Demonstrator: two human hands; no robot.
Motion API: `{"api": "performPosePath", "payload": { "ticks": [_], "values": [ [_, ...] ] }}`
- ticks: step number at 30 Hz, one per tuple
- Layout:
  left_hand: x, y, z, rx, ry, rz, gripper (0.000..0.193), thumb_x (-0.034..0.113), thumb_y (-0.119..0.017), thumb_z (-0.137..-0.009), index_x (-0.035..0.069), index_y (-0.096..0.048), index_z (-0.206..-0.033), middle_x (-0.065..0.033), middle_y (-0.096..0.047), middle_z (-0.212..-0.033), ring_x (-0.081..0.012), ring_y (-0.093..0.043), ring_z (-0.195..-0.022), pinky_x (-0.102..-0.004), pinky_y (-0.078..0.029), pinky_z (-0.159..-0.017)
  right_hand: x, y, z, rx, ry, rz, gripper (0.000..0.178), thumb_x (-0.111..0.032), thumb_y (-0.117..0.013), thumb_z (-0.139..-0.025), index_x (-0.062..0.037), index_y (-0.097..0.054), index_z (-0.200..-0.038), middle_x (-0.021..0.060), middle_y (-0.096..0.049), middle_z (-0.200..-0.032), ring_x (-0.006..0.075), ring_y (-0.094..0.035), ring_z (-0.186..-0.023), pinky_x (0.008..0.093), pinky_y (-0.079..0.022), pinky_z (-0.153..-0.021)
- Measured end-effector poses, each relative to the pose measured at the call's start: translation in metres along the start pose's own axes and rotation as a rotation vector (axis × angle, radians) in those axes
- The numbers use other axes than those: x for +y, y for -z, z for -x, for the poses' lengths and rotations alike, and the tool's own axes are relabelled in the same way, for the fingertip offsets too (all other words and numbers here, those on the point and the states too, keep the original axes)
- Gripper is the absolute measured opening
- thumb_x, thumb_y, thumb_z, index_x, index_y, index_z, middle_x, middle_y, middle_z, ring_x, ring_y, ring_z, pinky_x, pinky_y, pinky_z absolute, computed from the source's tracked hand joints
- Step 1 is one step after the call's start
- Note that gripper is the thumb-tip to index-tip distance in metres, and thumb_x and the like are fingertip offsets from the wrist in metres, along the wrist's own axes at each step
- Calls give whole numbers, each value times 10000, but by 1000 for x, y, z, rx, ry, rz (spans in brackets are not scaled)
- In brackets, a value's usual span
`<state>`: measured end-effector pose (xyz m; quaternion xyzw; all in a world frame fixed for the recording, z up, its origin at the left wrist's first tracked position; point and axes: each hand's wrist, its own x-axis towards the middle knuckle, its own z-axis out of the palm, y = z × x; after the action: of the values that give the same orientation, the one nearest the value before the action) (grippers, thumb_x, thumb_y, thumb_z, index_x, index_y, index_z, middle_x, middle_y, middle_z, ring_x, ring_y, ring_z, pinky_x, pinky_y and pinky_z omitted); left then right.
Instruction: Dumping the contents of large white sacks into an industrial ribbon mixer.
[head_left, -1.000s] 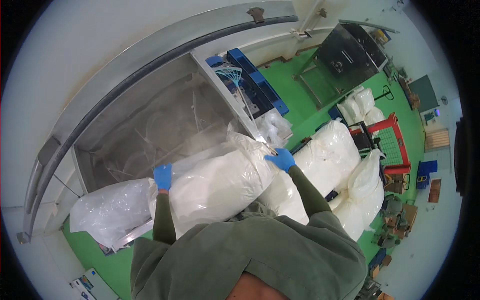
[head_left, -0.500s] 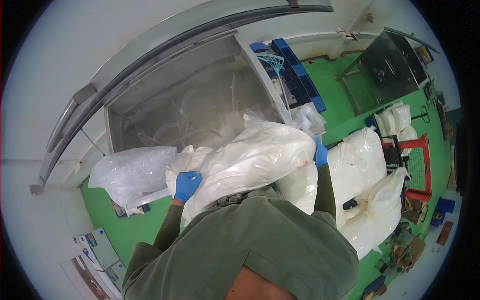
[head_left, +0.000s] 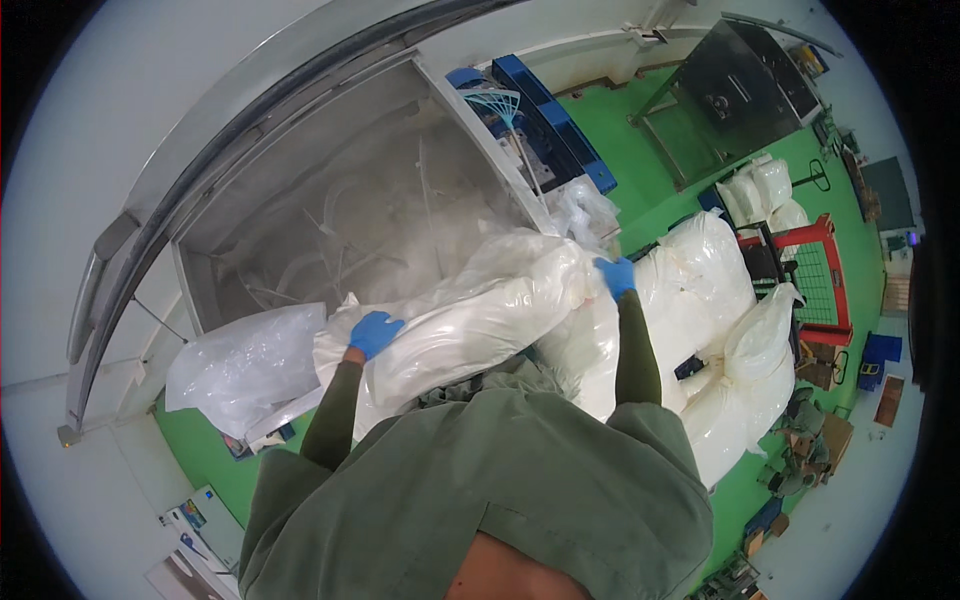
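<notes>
A large, full white plastic bag (head_left: 490, 305) lies slantwise in front of me, across the near edge of an open metal trough (head_left: 330, 215). My left hand (head_left: 376, 335), in a blue glove, is closed on the left part of the bag. At the bag's right end, my right hand (head_left: 616, 276), gloved in blue too, grips the plastic, with some of its fingers hidden. Pale haze hangs inside the trough, around curved metal bars. To the left of the bag rests a crumpled clear plastic bag (head_left: 245, 365), on the trough's front corner.
More full white bags (head_left: 695, 275) are stacked on my right, beside a red-framed cart (head_left: 835, 280). Beyond the trough are blue pallets (head_left: 555, 120) with a light-blue rake (head_left: 495, 103) on them. A metal cabinet on legs (head_left: 735, 100) stands far right. A raised lid (head_left: 150, 225) curves over the left.
The bag's upper edge looks lower and flatter over the trough. My right hand has turned from pointing up to lying on the bag's end. Haze in the trough looks thicker. The view has shifted.
</notes>
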<state>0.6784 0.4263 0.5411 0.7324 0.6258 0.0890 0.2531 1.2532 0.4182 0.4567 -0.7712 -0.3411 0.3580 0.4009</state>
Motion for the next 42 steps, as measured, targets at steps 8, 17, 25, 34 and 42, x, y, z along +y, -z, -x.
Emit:
{"api": "performPosePath", "payload": {
  "ticks": [8,17,25,34,42],
  "values": [
    [47,86,100,-128,109,223,249,237,-544,-835,7,-567,-927,-187,-568,-994,-334,-532,-940,-373,-414,-807,15,57,13,310,-140,396,383,-292,-724,-691,74,-611,-694,59,-583,-619,118,-487,-528,294,-399,-475],
    [-139,-86,273,489,330,108,555,214,-574,-803,3,-332,-1255,-159,-593,-907,-317,-584,-796,-404,-472,-717,-44,56,30,189,-123,783,668,-560,-608,-679,101,-623,-777,298,-598,-788,407,-603,-782,430,-462,-700],
    [-128,-91,268,-220,884,29,423,194,-454,-842,23,-395,-1224,-150,-620,-902,-299,-608,-744,-396,-492,-615,56,85,28,58,-36,665,564,-476,-618,-730,88,-631,-744,218,-624,-692,295,-616,-664,381,-460,-600],
    [-11,84,94,557,417,702,292,323,-450,-869,86,-550,-1007,-28,-592,-888,-125,-567,-706,-256,-451,-460,-168,-34,77,2,7,-167,248,-197,-557,-832,-28,-591,-655,-45,-464,-564,38,-376,-506,247,-306,-442],
    [19,223,-20,549,448,1441,160,292,-534,-830,133,-527,-820,2,-508,-673,-121,-510,-499,-254,-403,-358,-145,-49,6,87,-53,-362,251,-244,-633,-771,-88,-528,-604,-38,-442,-545,81,-391,-446,267,-318,-417]
  ]
}}
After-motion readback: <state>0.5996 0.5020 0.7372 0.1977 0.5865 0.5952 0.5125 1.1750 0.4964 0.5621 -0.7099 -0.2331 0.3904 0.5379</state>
